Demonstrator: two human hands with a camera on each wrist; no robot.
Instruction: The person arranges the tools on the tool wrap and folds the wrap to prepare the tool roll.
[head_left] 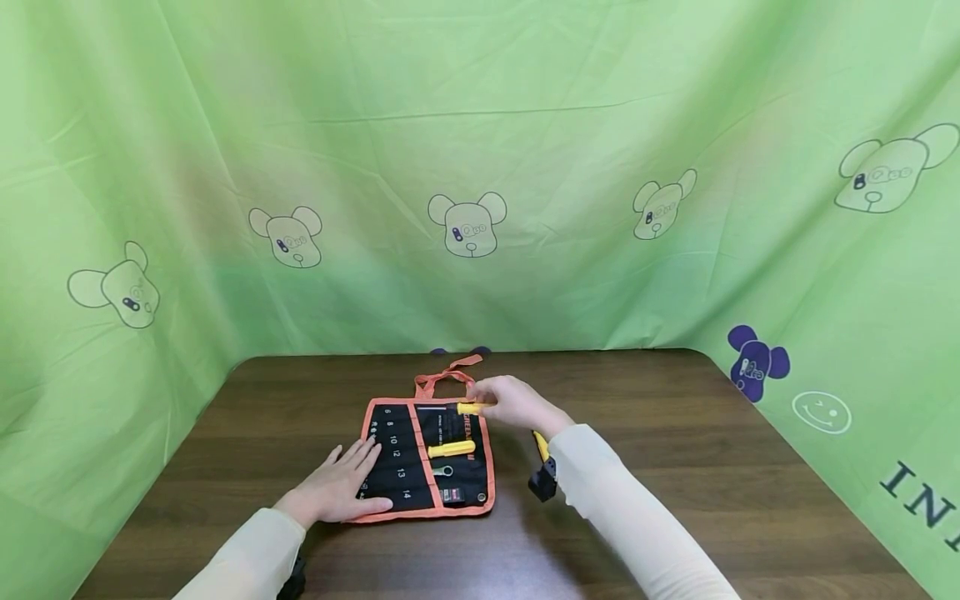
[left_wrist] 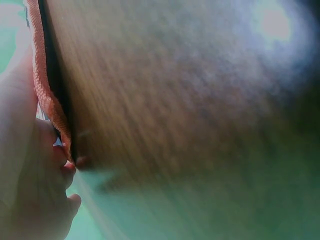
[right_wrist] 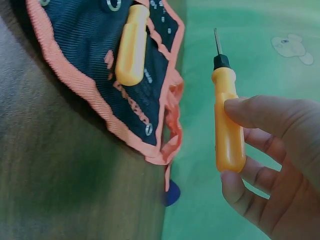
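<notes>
A black tool pouch (head_left: 420, 487) with orange trim lies spread on the table, its sewn pockets numbered in white. My left hand (head_left: 337, 487) rests on the pouch's left part with fingers spread and straight. Over the pouch's far right corner, my right hand (head_left: 517, 404) pinches a yellow-handled screwdriver (right_wrist: 227, 135) between thumb and fingers. In the right wrist view its thin metal shaft points up, beyond a black collar. A second yellow-handled screwdriver (head_left: 452, 449) sits in the pouch, handle outward. Nearer me, the ring end of a wrench (head_left: 444, 472) shows from a pocket.
Orange tie straps (head_left: 442, 379) trail from the pouch's far edge. A yellow-and-black item (head_left: 541, 446) lies beside my right wrist, partly hidden by it. Green printed cloth (head_left: 465, 292) hangs behind and around the brown wooden table (head_left: 675, 467).
</notes>
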